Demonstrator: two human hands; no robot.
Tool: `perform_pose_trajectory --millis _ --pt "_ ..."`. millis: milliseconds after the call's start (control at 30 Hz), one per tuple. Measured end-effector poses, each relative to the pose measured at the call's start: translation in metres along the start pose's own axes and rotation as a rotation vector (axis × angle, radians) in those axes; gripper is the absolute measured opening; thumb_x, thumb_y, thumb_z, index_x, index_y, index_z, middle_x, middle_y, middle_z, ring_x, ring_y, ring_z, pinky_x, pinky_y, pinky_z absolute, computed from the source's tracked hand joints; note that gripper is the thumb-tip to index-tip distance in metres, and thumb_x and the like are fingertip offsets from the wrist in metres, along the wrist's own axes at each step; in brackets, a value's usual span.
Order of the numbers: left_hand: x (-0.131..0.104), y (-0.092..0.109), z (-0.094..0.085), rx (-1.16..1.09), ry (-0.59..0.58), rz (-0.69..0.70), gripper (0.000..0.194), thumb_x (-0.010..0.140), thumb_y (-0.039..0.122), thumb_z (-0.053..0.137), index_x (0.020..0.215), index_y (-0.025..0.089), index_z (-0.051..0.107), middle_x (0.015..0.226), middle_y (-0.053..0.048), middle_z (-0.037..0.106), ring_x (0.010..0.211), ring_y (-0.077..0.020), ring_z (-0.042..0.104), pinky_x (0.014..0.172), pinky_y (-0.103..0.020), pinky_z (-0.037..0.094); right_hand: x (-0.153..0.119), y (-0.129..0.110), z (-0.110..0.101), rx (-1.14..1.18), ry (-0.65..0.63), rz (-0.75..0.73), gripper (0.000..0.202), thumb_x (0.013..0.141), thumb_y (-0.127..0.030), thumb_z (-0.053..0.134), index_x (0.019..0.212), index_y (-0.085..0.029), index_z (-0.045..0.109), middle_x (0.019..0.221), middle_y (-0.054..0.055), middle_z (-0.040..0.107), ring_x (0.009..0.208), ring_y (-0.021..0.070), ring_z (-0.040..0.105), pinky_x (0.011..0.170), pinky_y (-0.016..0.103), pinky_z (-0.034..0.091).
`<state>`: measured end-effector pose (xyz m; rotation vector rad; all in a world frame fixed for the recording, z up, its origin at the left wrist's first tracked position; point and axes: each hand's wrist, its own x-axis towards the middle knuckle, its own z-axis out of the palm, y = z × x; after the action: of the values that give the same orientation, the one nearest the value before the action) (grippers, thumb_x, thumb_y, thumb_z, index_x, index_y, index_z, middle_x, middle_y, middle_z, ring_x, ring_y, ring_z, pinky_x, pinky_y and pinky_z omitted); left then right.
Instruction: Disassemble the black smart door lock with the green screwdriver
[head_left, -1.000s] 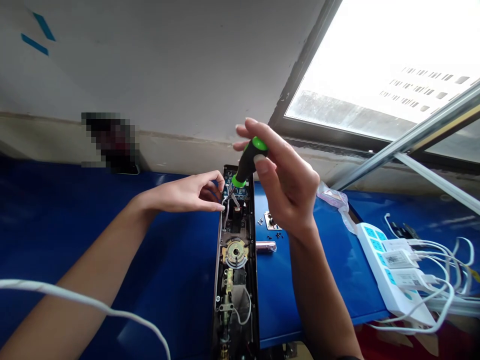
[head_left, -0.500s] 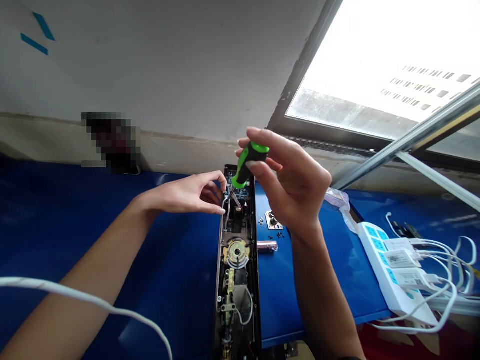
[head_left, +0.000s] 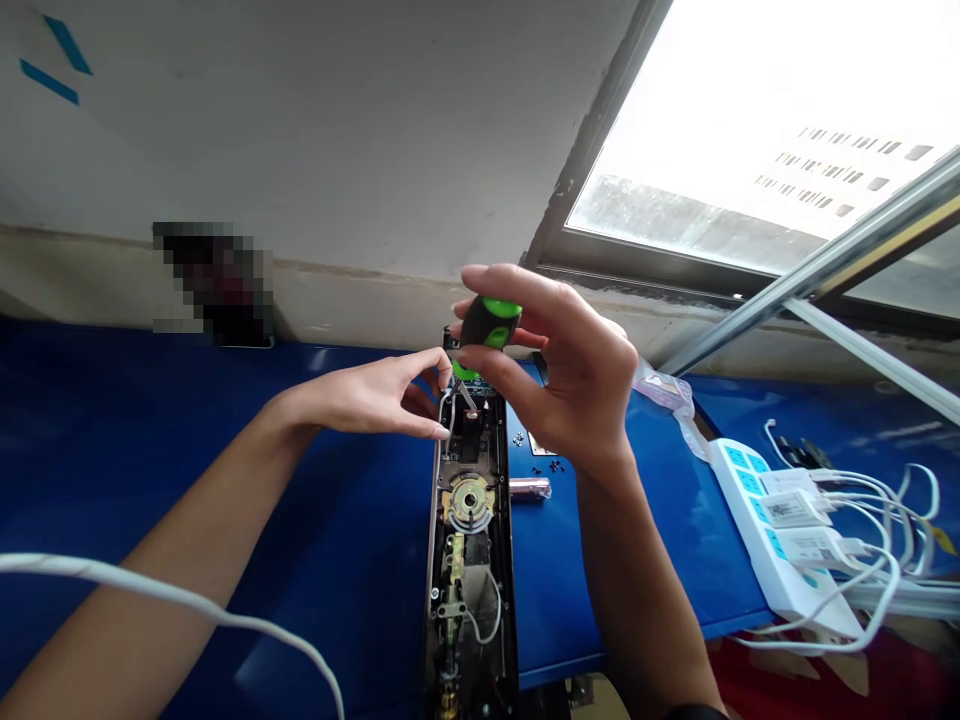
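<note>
A long black lock-like housing [head_left: 471,460], its inner side up, stands lengthwise before me with a circuit board, a round metal part and wires inside. My right hand [head_left: 551,355] grips a green-and-black screwdriver [head_left: 489,322] by its handle above the far end. The shaft slants down into the housing; its tip is hidden. At the left edge, the curled fingers and thumb of my left hand [head_left: 382,395] are apart, fingertips against the rim by thin white wires [head_left: 452,412]. Whether they press on the wires cannot be made out.
Several small dark screws [head_left: 553,467] and a pinkish cylinder [head_left: 530,488] lie right of the housing on the blue table [head_left: 345,560]. A white power strip [head_left: 772,560] with plugged-in cables is farther right. One white cable [head_left: 187,598] crosses above my left forearm.
My right hand and the screwdriver have shifted slightly left and the handle has tipped toward me. The whole view has shifted a little. My left hand stays at the housing's edge.
</note>
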<state>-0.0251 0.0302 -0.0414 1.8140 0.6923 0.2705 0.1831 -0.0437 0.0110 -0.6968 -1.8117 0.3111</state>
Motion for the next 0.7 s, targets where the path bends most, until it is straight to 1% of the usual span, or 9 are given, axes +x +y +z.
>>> perform_pose_trajectory --millis 67,133,200,267,367,433,500,633,700 --pt "0.001 0.0 0.001 0.014 0.002 -0.001 0.051 0.087 0.036 0.078 0.126 0.023 0.048 0.118 -0.005 0.067 0.106 -0.0256 0.072 0.09 -0.04 0.06 0.0 0.001 0.0 -0.078 0.06 -0.023 0.029 0.091 -0.024 0.077 0.118 -0.03 0.071 0.115 0.002 0.071 0.096 0.0181 0.072 0.079 0.034 0.069" --pt "0.001 0.001 0.002 0.051 0.017 -0.002 0.053 0.087 0.037 0.077 0.129 0.023 0.048 0.122 -0.006 0.064 0.104 -0.025 0.072 0.088 -0.039 0.061 0.001 0.002 0.0 -0.158 0.094 -0.033 0.03 0.087 -0.029 0.082 0.115 -0.028 0.071 0.109 0.003 0.07 0.09 0.0166 0.069 0.072 0.031 0.068" --pt "0.0 0.002 0.004 0.113 0.037 -0.019 0.054 0.086 0.038 0.076 0.129 0.023 0.047 0.126 -0.007 0.061 0.103 -0.0246 0.072 0.085 -0.037 0.06 0.002 0.003 0.001 -0.182 0.087 -0.022 0.031 0.089 -0.031 0.08 0.118 -0.028 0.069 0.11 0.002 0.069 0.091 0.016 0.07 0.071 0.03 0.068" --pt "-0.001 0.004 0.007 0.174 0.058 -0.05 0.056 0.084 0.037 0.076 0.128 0.023 0.045 0.134 -0.009 0.056 0.102 -0.0244 0.071 0.08 -0.034 0.06 0.002 0.003 0.002 -0.167 0.065 -0.009 0.029 0.093 -0.026 0.074 0.121 -0.028 0.067 0.113 0.001 0.071 0.095 0.016 0.072 0.075 0.03 0.068" --pt "-0.002 0.009 0.015 0.237 0.074 -0.097 0.06 0.078 0.035 0.076 0.126 0.022 0.042 0.142 -0.012 0.048 0.097 -0.0234 0.071 0.071 -0.031 0.057 0.003 0.002 -0.002 -0.175 0.131 -0.02 0.025 0.094 -0.026 0.073 0.118 -0.029 0.065 0.111 0.0 0.074 0.094 0.0163 0.073 0.074 0.031 0.068" --pt "-0.003 0.013 0.02 0.254 0.068 -0.126 0.059 0.075 0.032 0.075 0.123 0.022 0.04 0.136 -0.011 0.051 0.089 -0.0223 0.07 0.068 -0.031 0.054 0.004 0.001 -0.009 -0.192 0.204 -0.056 0.024 0.093 -0.028 0.073 0.116 -0.03 0.065 0.109 0.0 0.074 0.09 0.0163 0.073 0.07 0.032 0.068" --pt "-0.003 0.018 0.025 0.288 0.078 -0.131 0.058 0.072 0.029 0.074 0.118 0.023 0.04 0.125 -0.008 0.056 0.088 -0.0228 0.067 0.072 -0.033 0.052 0.004 -0.001 -0.017 -0.226 0.228 -0.073 0.025 0.093 -0.028 0.072 0.117 -0.031 0.065 0.11 0.001 0.073 0.088 0.0171 0.073 0.069 0.034 0.068" --pt "0.001 0.027 0.032 0.443 0.127 -0.114 0.056 0.068 0.026 0.074 0.112 0.022 0.039 0.115 -0.007 0.054 0.101 -0.027 0.057 0.085 -0.036 0.048 0.002 -0.009 -0.032 -0.314 0.183 -0.022 0.025 0.094 -0.032 0.072 0.118 -0.033 0.066 0.113 0.001 0.074 0.091 0.019 0.074 0.071 0.036 0.068" --pt "0.002 0.029 0.034 0.479 0.125 -0.131 0.057 0.067 0.025 0.073 0.112 0.022 0.038 0.114 -0.007 0.052 0.103 -0.0273 0.054 0.087 -0.037 0.047 0.001 -0.011 -0.036 -0.335 0.167 -0.005 0.025 0.095 -0.034 0.071 0.119 -0.035 0.065 0.113 0.001 0.075 0.092 0.0199 0.075 0.073 0.037 0.068"
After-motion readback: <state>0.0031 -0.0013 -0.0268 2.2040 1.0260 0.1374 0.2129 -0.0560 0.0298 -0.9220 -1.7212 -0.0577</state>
